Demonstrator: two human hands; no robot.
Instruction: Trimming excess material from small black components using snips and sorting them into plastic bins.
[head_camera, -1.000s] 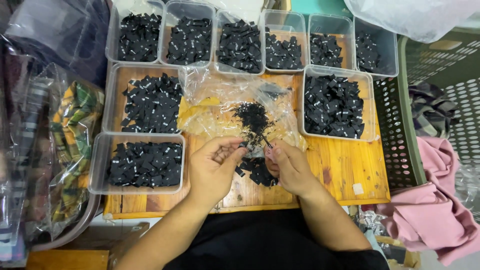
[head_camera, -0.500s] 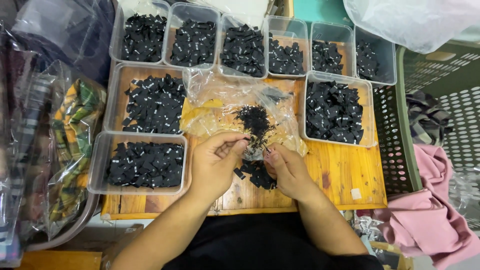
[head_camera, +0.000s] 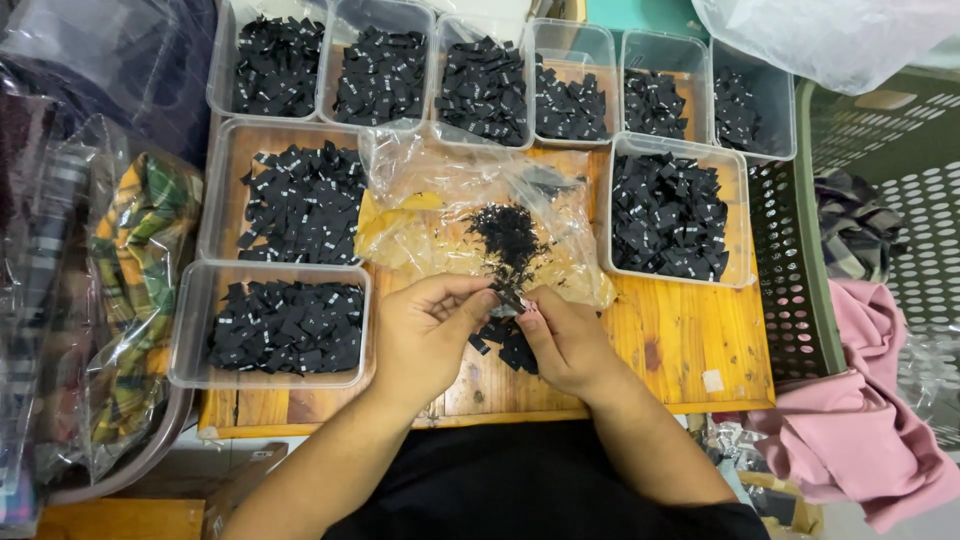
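left hand (head_camera: 425, 335) and right hand (head_camera: 565, 340) meet fingertip to fingertip, both pinching one small black fabric label (head_camera: 510, 303) over the wooden board (head_camera: 680, 350). flat, dark, squarish. a loose pile of labels (head_camera: 505, 340) lies just beneath, beside the clear plastic bag (head_camera: 450, 205).

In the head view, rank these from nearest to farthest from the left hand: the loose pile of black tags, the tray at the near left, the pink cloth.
From the left hand:
1. Loose pile of black tags, just right of it, under the fingertips.
2. Near-left tray, on its left side.
3. Pink cloth, far right, off the wooden board.
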